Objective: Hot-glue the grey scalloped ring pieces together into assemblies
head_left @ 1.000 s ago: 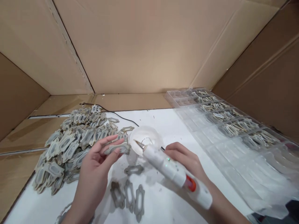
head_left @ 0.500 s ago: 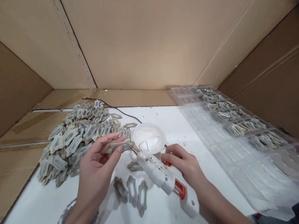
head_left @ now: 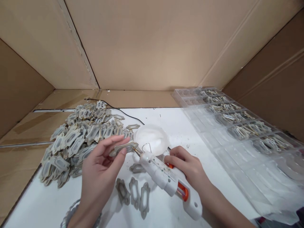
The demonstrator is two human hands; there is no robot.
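Between thumb and fingers my left hand (head_left: 104, 164) pinches a small grey frame-shaped plate (head_left: 125, 146), held tilted above the table. My right hand (head_left: 187, 164) grips a white hot glue gun (head_left: 159, 174) with an orange trigger. The gun's metal nozzle meets the plate's right end. Behind the nozzle stands a round white dish (head_left: 152, 137) with a thin bent wire at its front edge. Below the hands, several similar frame plates (head_left: 135, 193) lie on the table, and one more (head_left: 137, 168) sits partly behind the gun.
A large heap of frame plates (head_left: 71, 137) covers the left side. On the right is a clear compartment tray (head_left: 213, 139) with several plates in its far-side cells. A black cord (head_left: 121, 111) runs behind the dish. Cardboard walls (head_left: 152, 47) enclose the table.
The held plate and the glue gun nozzle remain in contact at nearly the same spot. My left hand has shifted very slightly right in the view.
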